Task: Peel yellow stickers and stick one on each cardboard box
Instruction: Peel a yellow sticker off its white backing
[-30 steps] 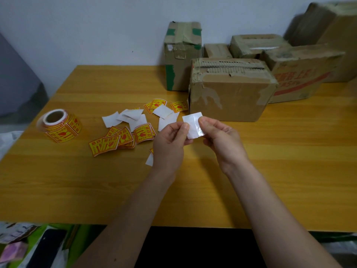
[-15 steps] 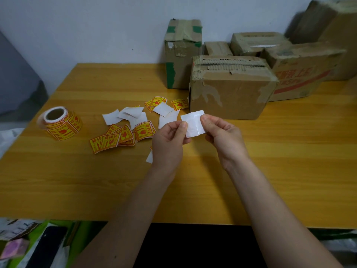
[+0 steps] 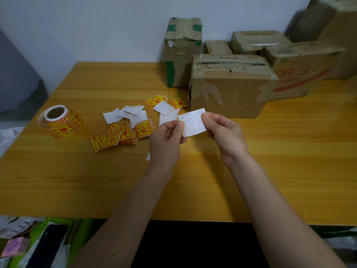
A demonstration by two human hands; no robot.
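Between my two hands is a white-backed sticker piece [image 3: 191,122], its white side toward me. My left hand [image 3: 166,140] pinches its left edge and my right hand [image 3: 222,132] pinches its right edge, just above the wooden table [image 3: 270,161]. A brown cardboard box [image 3: 229,88] stands right behind the piece. Loose yellow stickers [image 3: 123,135] and white backing papers [image 3: 133,113] lie to the left. A roll of yellow stickers [image 3: 60,121] sits at the far left.
Several more cardboard boxes stand against the wall: a tall one with green tape [image 3: 181,53], a small one [image 3: 217,47], and larger ones at right [image 3: 301,68]. Bags and clutter [image 3: 34,242] lie below the table's front edge at left.
The white piece has spread wider between my hands, my right hand pulling its edge to the right. Both hands have risen slightly toward the front box.
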